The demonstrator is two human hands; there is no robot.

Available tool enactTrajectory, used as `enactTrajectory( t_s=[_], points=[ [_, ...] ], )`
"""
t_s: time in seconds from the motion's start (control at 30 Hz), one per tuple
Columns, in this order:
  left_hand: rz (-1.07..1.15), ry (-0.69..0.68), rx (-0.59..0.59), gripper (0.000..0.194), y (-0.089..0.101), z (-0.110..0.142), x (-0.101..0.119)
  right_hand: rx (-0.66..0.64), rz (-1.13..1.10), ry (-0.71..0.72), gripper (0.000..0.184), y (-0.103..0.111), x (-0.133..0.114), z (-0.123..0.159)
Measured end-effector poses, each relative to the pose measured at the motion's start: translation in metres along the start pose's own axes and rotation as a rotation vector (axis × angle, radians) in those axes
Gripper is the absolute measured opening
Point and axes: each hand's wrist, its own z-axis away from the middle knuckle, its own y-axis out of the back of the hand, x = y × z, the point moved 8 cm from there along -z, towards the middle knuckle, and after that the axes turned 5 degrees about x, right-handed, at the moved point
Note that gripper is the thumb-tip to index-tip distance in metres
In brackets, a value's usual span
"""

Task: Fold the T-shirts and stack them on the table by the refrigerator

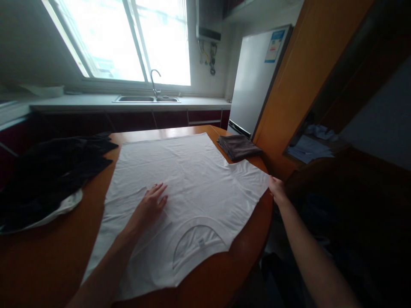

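Observation:
A white T-shirt [186, 179] lies spread on the wooden table [250, 231], its round neckline towards me and its hem at the far edge. My left hand [156, 199] rests over the left-middle of the shirt with fingers spread, holding nothing. At the right, my right hand [276, 188] pinches the end of one sleeve, which is drawn out past the table's edge. Light creases run across the cloth. The other sleeve is partly hidden under my left forearm.
A folded dark grey cloth [238, 146] sits at the table's far right. Dark clothes [48, 171] are heaped at the left, over something white [69, 203]. Beyond stand a counter with a sink [135, 99] and a fridge [257, 79].

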Motion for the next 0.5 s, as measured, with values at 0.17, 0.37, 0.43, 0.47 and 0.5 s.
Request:
enactTrajectory(
  t_s=[0.17, 0.37, 0.43, 0.47, 0.5],
  points=[
    [0.011, 0.012, 0.003, 0.056, -0.001, -0.001, 0.000, 0.003, -0.060, 0.050, 0.052, 0.007, -0.022, 0.003],
    [0.032, -0.004, 0.000, 0.061, -0.002, 0.001, 0.003, -0.024, -0.339, 0.474, 0.052, 0.027, -0.116, 0.043],
    [0.039, -0.007, -0.009, 0.061, -0.003, 0.001, 0.003, -0.121, -0.368, 0.595, 0.051, 0.027, -0.151, 0.071],
    [0.043, -0.010, -0.009, 0.061, -0.004, 0.002, 0.003, -0.177, -0.364, 0.650, 0.050, 0.026, -0.167, 0.089],
    [0.047, -0.013, -0.008, 0.061, -0.004, 0.002, 0.003, -0.246, -0.349, 0.698, 0.049, 0.023, -0.181, 0.107]
  ],
)
